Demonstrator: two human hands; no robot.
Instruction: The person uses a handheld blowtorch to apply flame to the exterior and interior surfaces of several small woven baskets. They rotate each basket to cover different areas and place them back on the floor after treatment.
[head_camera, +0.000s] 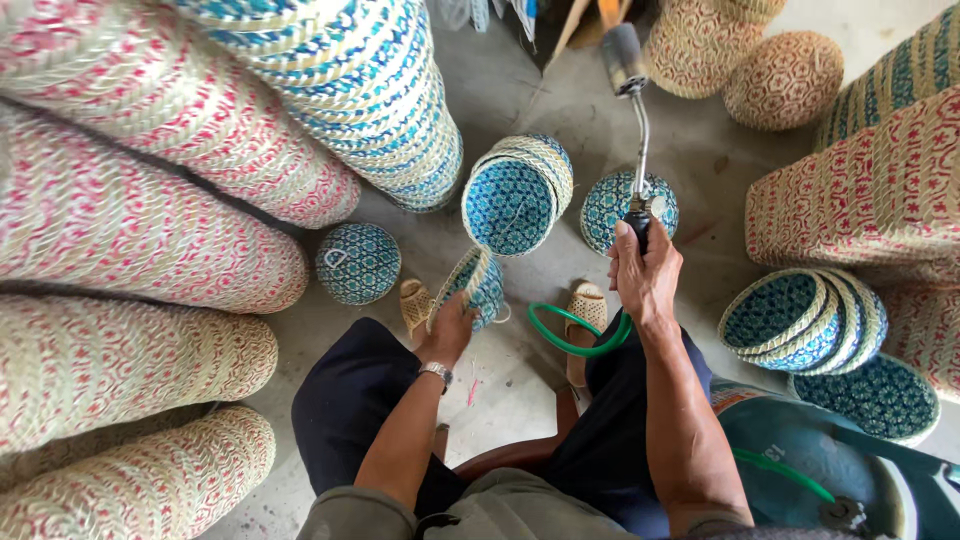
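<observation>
Seated knees in dark trousers frame the work: the left hand (447, 330) holds a small blue-and-white woven basket (475, 287) tilted on edge just above the concrete floor (520, 110), fingers curled tight round its rim. The right hand (645, 272) is closed in a full fist on the handle of a gas torch (632, 120), nozzle pointing away; whether a flame burns I cannot tell. Judging by this, one basket is being readied for the torch, and the next move calls for bringing the nozzle and weave together carefully. A green hose (570, 335) loops between the hands, running toward the gas cylinder (800, 470). Stacks of blue baskets (515, 195) stand just beyond; tall pink-patterned stacks (130, 230) lie left.
</observation>
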